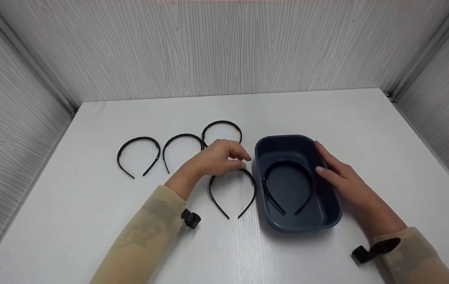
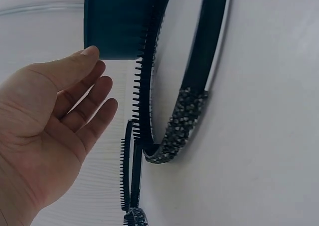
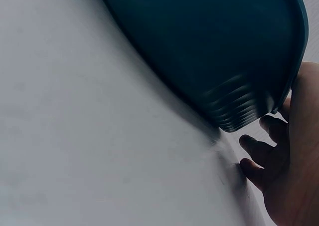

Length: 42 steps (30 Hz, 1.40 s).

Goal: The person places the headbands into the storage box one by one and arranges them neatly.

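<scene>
My left hand (image 1: 221,157) hovers over the top of a black toothed headband (image 1: 254,193), just left of a dark blue plastic basin (image 1: 270,225). In the left wrist view its thumb and fingers (image 2: 102,86) are loosely bent with nothing between them. That view also shows a headband with dark sparkling stones (image 2: 187,111) beside the hand. My right hand (image 1: 341,175) grips the basin's right rim, thumb over the edge. In the right wrist view several of its fingers (image 3: 256,148) hang below the rim. Inside the basin lies another black headband (image 1: 311,185).
Three more black headbands lie on the white table: one at far left (image 1: 118,157), one beside it (image 1: 164,152) and one farther back (image 1: 222,122). The last two touch. Wood-grain panels (image 1: 224,47) enclose the table at the back and sides.
</scene>
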Each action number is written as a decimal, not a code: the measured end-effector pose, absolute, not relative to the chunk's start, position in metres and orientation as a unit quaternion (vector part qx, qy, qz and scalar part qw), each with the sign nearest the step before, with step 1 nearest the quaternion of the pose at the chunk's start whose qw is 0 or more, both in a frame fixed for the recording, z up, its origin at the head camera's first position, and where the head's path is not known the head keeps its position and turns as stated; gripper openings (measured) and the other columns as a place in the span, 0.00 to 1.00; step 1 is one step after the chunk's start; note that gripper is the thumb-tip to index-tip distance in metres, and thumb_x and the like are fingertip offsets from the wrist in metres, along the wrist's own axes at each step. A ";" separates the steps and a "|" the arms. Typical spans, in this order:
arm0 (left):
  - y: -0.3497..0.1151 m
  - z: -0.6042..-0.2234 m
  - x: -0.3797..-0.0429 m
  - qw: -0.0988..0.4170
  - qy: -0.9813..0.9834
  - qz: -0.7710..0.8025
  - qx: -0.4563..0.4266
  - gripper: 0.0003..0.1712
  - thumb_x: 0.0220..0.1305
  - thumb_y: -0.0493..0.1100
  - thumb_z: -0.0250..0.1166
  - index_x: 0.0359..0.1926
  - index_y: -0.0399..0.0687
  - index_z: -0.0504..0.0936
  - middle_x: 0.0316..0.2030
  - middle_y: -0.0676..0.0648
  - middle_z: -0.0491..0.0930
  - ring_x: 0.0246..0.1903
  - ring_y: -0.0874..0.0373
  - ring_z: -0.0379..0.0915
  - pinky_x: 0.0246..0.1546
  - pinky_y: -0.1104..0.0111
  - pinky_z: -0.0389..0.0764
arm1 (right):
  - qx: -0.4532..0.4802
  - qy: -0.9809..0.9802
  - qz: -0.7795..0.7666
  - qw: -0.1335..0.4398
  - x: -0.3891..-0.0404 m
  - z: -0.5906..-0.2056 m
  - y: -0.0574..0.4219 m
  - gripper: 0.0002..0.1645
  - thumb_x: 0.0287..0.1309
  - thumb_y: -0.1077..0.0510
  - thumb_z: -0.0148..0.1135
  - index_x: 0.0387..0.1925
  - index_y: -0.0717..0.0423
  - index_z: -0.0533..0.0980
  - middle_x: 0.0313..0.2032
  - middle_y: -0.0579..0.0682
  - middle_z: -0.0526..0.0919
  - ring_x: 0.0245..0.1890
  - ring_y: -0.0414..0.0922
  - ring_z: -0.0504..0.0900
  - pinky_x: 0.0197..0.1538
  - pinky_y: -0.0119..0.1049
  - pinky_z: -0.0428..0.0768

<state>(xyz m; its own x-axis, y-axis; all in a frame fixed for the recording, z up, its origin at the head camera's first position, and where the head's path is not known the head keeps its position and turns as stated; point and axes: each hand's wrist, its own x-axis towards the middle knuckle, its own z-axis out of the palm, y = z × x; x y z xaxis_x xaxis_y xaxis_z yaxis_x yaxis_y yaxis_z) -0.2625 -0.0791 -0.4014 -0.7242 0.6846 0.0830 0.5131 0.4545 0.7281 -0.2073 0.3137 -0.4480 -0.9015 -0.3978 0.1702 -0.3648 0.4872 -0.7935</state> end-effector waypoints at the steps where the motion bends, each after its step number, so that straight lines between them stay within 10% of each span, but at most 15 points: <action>1: -0.079 -0.403 -0.263 0.114 0.846 0.381 0.356 0.12 0.72 0.36 0.69 0.53 0.40 0.91 0.54 0.47 0.86 0.57 0.51 0.80 0.62 0.59 0.79 | -0.221 0.861 -0.457 0.018 -0.207 -0.448 0.313 0.39 0.83 0.52 0.50 0.86 0.36 0.50 0.83 0.40 0.51 0.83 0.43 0.48 0.74 0.20 0.51; 42: -0.069 -0.430 -0.267 0.116 0.854 0.322 0.393 0.12 0.67 0.34 0.72 0.50 0.47 0.94 0.50 0.47 0.88 0.56 0.54 0.81 0.62 0.66 0.76 | -0.226 0.859 -0.459 0.015 -0.205 -0.443 0.313 0.38 0.84 0.53 0.50 0.86 0.35 0.49 0.84 0.41 0.50 0.83 0.42 0.47 0.75 0.21 0.50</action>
<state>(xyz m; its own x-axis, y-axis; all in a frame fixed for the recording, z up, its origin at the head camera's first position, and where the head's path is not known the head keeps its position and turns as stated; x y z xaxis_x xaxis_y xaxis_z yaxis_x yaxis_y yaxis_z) -0.2673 -0.0693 -0.4303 -0.6645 0.7452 0.0552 0.5965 0.4844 0.6399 -0.2054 0.3128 -0.4435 -0.8972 -0.4027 0.1815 -0.3748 0.4769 -0.7950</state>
